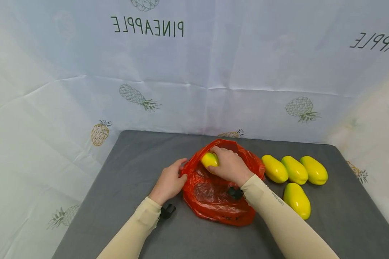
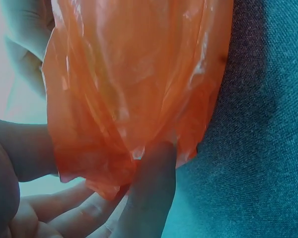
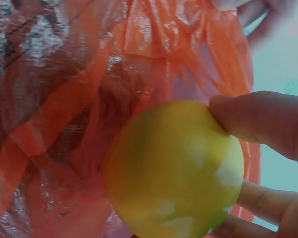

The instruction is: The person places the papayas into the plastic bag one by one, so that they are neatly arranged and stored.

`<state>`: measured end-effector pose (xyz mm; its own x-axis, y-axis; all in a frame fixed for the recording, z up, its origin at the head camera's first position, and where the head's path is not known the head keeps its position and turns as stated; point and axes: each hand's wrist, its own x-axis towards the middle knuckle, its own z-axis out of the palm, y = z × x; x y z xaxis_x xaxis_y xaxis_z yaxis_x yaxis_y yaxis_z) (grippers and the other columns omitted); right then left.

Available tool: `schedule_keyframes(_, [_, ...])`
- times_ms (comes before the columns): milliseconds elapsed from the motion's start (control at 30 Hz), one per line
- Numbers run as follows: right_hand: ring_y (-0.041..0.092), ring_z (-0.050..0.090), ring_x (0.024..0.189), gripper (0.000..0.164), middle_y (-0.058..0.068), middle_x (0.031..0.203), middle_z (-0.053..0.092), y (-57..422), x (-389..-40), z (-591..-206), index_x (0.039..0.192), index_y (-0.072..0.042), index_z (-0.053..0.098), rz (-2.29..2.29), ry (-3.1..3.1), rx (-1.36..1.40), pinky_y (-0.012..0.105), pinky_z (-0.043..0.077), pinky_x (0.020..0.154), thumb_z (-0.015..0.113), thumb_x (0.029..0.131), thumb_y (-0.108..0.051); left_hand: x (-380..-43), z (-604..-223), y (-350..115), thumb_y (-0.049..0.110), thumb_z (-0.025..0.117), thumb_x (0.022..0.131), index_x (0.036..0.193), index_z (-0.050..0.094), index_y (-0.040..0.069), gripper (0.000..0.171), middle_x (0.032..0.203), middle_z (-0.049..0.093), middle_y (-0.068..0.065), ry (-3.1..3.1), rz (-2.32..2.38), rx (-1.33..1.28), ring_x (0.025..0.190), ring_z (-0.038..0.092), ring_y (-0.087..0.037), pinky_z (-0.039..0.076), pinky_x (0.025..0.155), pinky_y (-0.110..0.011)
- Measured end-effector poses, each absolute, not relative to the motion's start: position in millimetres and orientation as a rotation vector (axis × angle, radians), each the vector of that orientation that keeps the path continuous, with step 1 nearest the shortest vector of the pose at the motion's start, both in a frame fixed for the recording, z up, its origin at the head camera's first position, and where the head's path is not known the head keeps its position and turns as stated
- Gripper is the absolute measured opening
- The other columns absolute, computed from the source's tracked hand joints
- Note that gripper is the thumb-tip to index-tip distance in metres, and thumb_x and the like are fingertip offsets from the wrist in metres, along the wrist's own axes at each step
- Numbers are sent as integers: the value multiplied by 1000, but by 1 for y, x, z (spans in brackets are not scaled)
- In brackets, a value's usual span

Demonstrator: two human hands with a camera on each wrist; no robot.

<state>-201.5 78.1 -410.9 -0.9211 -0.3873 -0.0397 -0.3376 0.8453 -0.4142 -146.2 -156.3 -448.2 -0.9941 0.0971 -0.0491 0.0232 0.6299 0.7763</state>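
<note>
A red plastic bag point(image 1: 210, 205) lies on the table with its mouth spread open. My left hand point(image 1: 170, 181) pinches the bag's left rim; up close in the left wrist view, thumb and fingers point(image 2: 156, 183) are on either side of the thin plastic. Inside the mouth, my right hand point(image 1: 230, 165) grips a yellow-green mango point(image 1: 209, 160). The right wrist view shows this mango point(image 3: 174, 168) with the thumb on one side and fingers on the other. Whether anything lies deeper in the bag is hidden.
Right of the bag, three mangoes point(image 1: 294, 170) lie side by side, and another mango point(image 1: 297, 200) sits nearer to me. All rest on a dark grey table point(image 1: 142, 154). A white pineapple-print cloth point(image 1: 194, 64) hangs behind it and along the sides.
</note>
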Motion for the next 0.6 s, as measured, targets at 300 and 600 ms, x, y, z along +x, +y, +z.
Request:
schedule_keyframes(300, [26,68,103,66,10,137,71,73,-205,-419,148,-12,58,-598,2916,-556,50,59,96,82,94,-41,-149,-447,-156,11,63,104,155,56,8,52,132,73,-17,2784,1297,87,75,64,-15,54,65,-29])
schedule_keyframes(600, [26,67,102,67,11,139,70,68,-207,-425,150,-11,57,-589,2913,-540,48,60,94,82,95,-40,-148,-445,-156,12,61,107,153,57,7,47,130,75,-15,2811,1286,119,82,68,-15,57,70,-30])
